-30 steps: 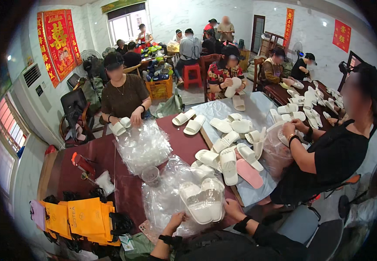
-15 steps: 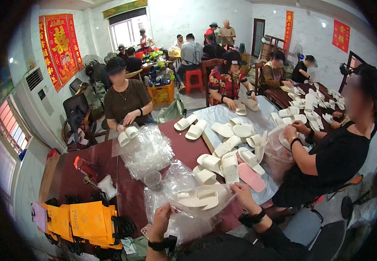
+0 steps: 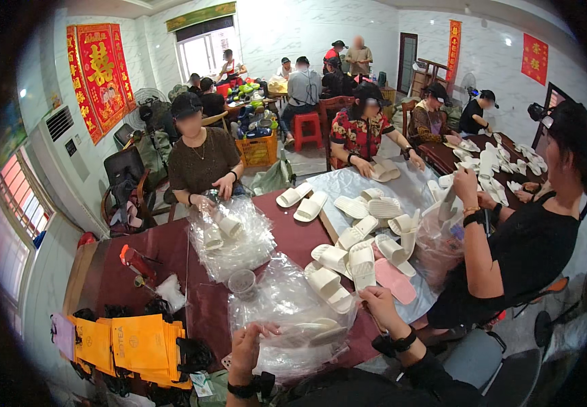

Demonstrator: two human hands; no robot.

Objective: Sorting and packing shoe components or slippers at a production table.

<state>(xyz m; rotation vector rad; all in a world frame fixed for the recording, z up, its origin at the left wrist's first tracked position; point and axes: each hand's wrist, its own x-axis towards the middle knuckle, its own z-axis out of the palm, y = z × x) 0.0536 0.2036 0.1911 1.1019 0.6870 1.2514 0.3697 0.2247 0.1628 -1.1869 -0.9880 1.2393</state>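
While both hands work at the near edge of the tabletop (image 3: 171,251), the left hand (image 3: 247,344) is curled with thumb and fingers pinching the clear bag (image 3: 287,319) at its near left side. The right hand (image 3: 379,308) is likewise closed, gripping the bag's right edge close to the near right side of the tabletop. Neither hand is spread; both have plastic film between the fingers.

Inside the bag lie the slippers (image 3: 307,334), a cream-white pair stacked flat, one on the other. Their long axis runs roughly left to right, parallel with the near edge, and they sit between the two hands. Which end is toe and which heel I cannot tell through the crumpled film. The bag is glossy and wrinkled, bulging up toward the middle of the tabletop, where another slipper (image 3: 329,288) rests against its far right side.

Past it, a loose heap of white slippers (image 3: 365,244) and one pink sole (image 3: 395,279) lie toward the right side. A small cup (image 3: 243,283) stands just left of the bag. Orange bags (image 3: 127,342) are stacked at the near left corner. Across the tabletop a seated person handles a second clear bag (image 3: 232,234).
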